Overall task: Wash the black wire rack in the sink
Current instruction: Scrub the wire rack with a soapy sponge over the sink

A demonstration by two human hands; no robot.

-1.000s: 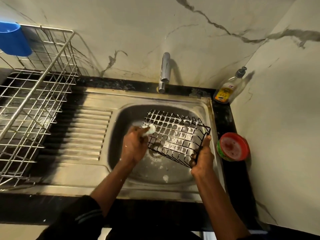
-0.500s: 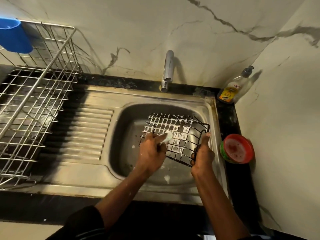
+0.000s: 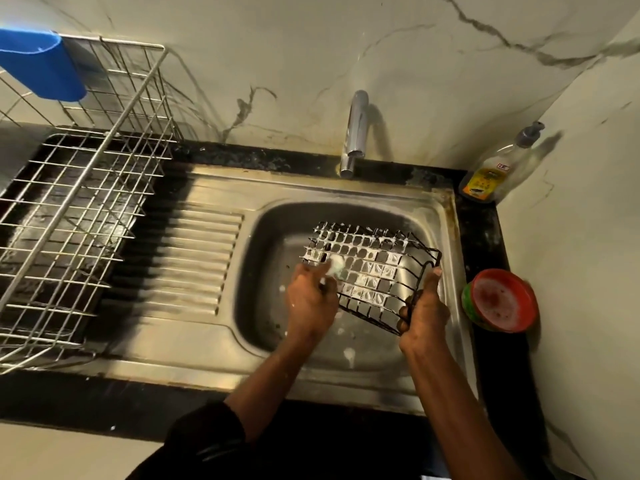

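The right hand (image 3: 423, 311) is gripping the near right edge of the black wire rack (image 3: 372, 270), tilting it over the sink (image 3: 277, 216) basin. The left hand (image 3: 311, 299) is pinching what looks like a soapy scrubber (image 3: 336, 266) against the rack's foamy grid.

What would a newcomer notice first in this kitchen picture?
The soapy black wire rack, tilted in the sink, draws the eye first: the right hand grips its near corner while the left hand rubs it with a small pale sponge. Next come the blue cup on the silver drying basket at far left and the red tub on the counter at right.
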